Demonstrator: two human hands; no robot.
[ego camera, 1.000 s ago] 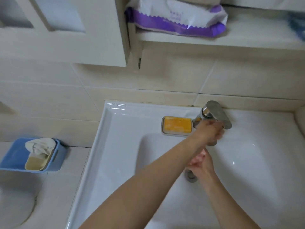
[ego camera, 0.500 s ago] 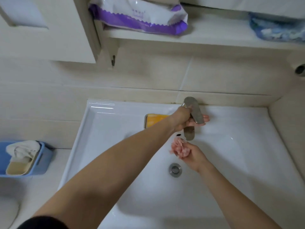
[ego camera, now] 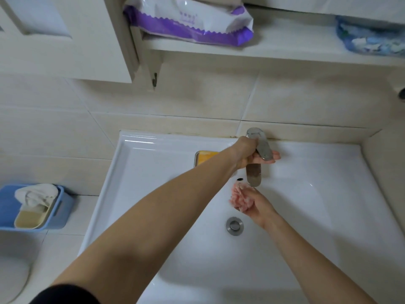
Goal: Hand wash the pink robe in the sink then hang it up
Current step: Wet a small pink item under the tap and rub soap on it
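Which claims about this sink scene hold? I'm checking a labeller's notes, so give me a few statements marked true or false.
1. The left hand grips the faucet handle. True.
2. The right hand holds the bunched pink robe just below the spout. True.
3. The soap dish sits right of the faucet handle. False: it sits left of it.
4. The pink robe covers the drain. False: the drain lies bare in the sink, apart from the robe.
5. The purple-and-white packet lies in the sink. False: it lies on the shelf above.
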